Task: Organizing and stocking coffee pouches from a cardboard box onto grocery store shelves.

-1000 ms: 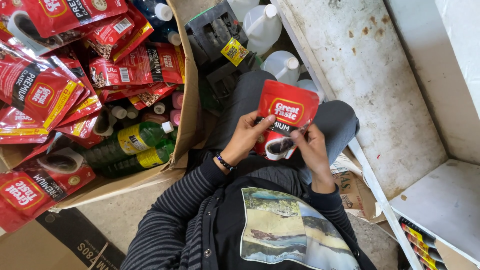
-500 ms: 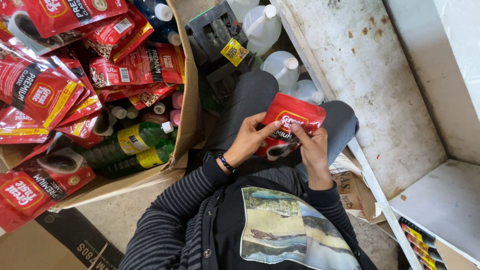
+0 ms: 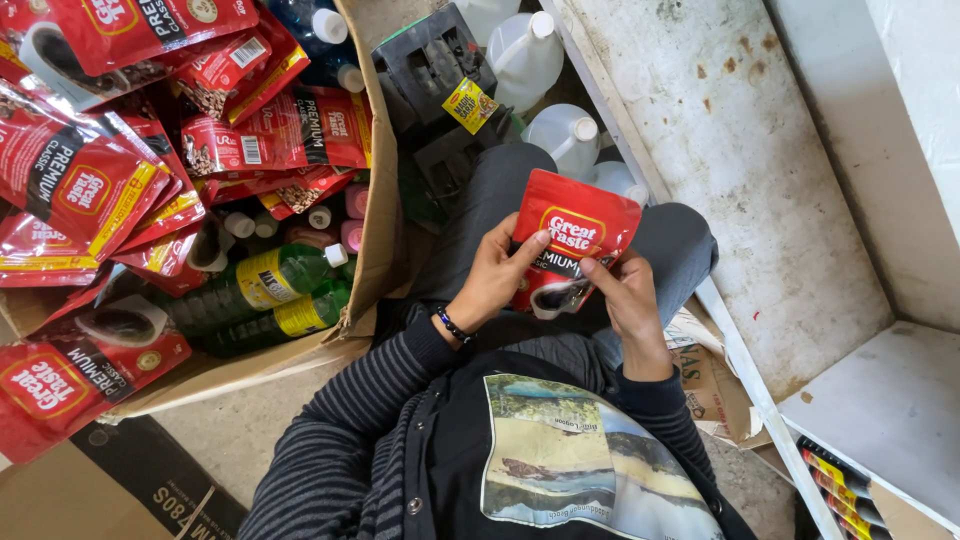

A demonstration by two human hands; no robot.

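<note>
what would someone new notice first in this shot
The red coffee pouch at centre, held over the lap by the left hand and right hand. To the left, a cardboard box heaped with matching red pouches above green bottles; white jugs stand at top.

Bright, even daylight, soft shadows, mild sheen on the red pouches [image 3: 95, 190], sharp focus, slight wide-angle stretch at edges.
</note>
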